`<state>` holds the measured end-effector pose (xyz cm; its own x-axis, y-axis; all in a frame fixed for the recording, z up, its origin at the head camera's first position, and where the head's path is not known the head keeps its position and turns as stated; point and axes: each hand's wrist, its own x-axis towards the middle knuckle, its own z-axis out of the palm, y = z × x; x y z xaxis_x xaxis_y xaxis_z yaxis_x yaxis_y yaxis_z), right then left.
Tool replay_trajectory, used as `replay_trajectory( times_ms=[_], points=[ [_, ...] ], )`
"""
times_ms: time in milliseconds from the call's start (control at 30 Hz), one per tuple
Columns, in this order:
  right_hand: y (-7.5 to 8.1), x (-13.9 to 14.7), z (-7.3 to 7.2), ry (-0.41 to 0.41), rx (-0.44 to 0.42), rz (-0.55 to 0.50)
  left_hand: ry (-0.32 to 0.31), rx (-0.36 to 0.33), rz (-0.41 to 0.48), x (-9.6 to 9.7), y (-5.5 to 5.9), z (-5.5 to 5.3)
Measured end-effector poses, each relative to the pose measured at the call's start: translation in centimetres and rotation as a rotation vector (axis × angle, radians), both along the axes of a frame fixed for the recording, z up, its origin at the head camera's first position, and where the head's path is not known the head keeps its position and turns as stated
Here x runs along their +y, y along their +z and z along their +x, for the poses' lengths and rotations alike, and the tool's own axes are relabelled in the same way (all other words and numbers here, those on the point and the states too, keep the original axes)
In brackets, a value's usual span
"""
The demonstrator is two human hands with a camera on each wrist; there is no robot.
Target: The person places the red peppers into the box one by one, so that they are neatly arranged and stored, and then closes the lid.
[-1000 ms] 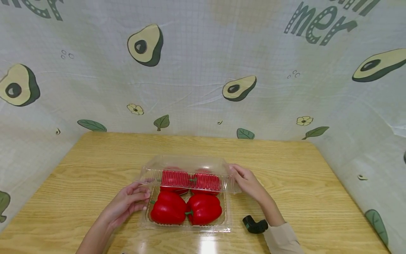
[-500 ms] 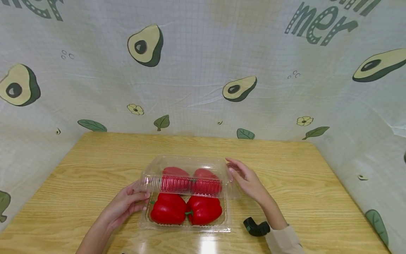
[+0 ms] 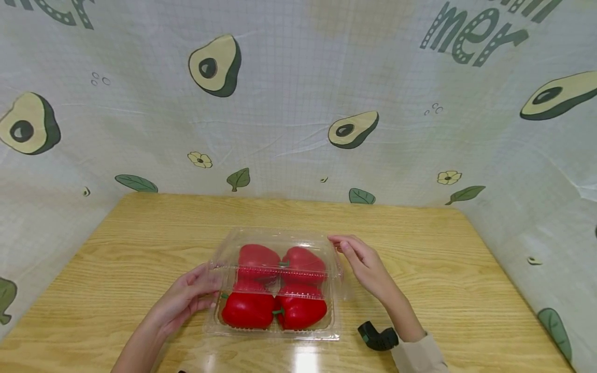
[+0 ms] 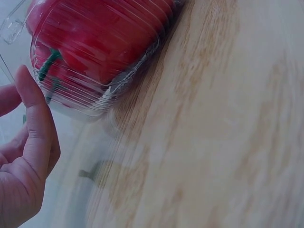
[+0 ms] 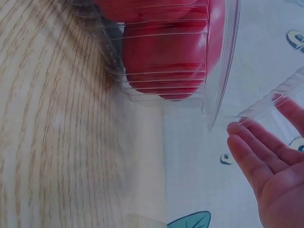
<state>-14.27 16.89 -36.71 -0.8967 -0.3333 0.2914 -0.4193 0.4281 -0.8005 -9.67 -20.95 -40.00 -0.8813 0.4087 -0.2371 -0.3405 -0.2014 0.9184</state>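
On the table stands a clear plastic clamshell container (image 3: 275,334) holding several red bell peppers (image 3: 249,311) with green stems. Its hinged lid (image 3: 280,238) is tilted down over them, with the front lid edge still above the base. My left hand (image 3: 184,298) holds the left rim, and its fingertips partly show through the plastic. At the lid's right side, my right hand (image 3: 366,264) touches the edge with fairly straight fingers. The right wrist view shows those fingertips (image 5: 235,127) at the clear lid's edge, with ribbed container walls beside them.
A black elbow-shaped piece (image 3: 378,336) is by the right wrist, near the beige sleeve (image 3: 417,355). The wooden table (image 3: 420,248) ends at a white curtain (image 3: 280,103) printed with avocados and leaves.
The lid has swung down toward the front and now covers more of the peppers. My right hand follows it, with its fingers straightening. My left hand stays at the left rim.
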Motion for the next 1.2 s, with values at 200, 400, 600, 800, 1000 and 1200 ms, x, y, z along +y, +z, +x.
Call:
replay_trajectory(
  times_ms=[200, 400, 600, 800, 1000, 1200],
  points=[
    [0.2, 0.0, 0.4, 0.001, -0.003, 0.068, -0.018, 0.008, -0.012, 0.1, 0.3, 0.0],
    [0.4, 0.1, 0.9, 0.055, -0.008, 0.105, -0.021, 0.003, -0.031, 0.0, 0.4, 0.0],
    [0.6, 0.3, 1.6, 0.100, -0.015, 0.136, -0.021, -0.001, -0.008, -0.1, 0.3, -0.1],
    [0.2, 0.7, 1.8, 0.161, 0.017, 0.167, -0.013, 0.000, -0.049, -0.1, 0.1, -0.1],
    [-0.3, 1.1, 1.8, 0.187, 0.060, 0.201, -0.031, 0.015, -0.011, -0.3, 0.0, -0.1],
    [-0.3, 1.0, 2.1, 0.181, 0.004, 0.214, -0.062, 0.028, 0.021, -0.5, 0.2, -0.1]
  ],
)
